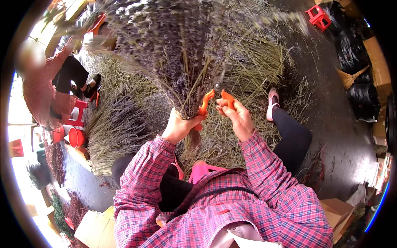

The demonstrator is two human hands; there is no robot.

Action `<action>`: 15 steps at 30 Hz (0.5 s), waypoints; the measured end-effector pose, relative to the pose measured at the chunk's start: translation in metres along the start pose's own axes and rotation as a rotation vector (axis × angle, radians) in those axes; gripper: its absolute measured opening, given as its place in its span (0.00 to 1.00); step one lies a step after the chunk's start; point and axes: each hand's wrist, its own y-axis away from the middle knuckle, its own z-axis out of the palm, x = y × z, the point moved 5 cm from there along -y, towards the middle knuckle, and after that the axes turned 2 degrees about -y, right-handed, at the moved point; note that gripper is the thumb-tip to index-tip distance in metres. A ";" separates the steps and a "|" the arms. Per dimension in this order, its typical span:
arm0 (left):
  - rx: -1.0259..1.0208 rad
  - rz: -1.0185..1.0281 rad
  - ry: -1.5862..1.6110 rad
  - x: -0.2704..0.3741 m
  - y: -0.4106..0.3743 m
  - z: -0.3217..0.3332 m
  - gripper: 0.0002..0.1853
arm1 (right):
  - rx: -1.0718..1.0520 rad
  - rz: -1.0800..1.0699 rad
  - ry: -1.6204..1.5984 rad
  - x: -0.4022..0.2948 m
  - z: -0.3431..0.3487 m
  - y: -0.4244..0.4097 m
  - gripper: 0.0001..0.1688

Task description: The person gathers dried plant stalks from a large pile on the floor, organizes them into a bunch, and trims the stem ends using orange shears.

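My left hand [184,125] is closed around the gathered stems of a large bunch of dried lavender [183,59], whose heads fan out away from me. Stem ends show below that hand. One orange handle of a pair of scissors [217,86] lies by the thumb and fingers of my left hand. Around the other orange handle are the fingers of my right hand [237,116]. The handles stand apart, and the blurred metal blades point away, beside the bunch's right side. Whether the blades touch any stem cannot be told.
Heaps of cut stems [257,59] and a lavender pile [121,130] cover the floor around my legs. Another person [46,83] sits at the left near a red stool [77,113] and a red bucket [76,137]. Black plastic bags [353,59], a red stool [318,18] and a cardboard box [336,210] stand at the right.
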 end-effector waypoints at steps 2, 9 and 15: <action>-0.008 0.001 0.056 0.000 0.001 0.005 0.10 | -0.077 -0.015 -0.051 0.003 0.004 -0.005 0.19; 0.028 0.096 0.184 0.011 0.003 0.001 0.09 | -0.300 0.148 -0.739 0.000 0.051 -0.005 0.37; 0.254 0.444 -0.245 0.072 0.010 -0.050 0.04 | -0.343 -0.048 -1.026 -0.031 0.046 -0.021 0.41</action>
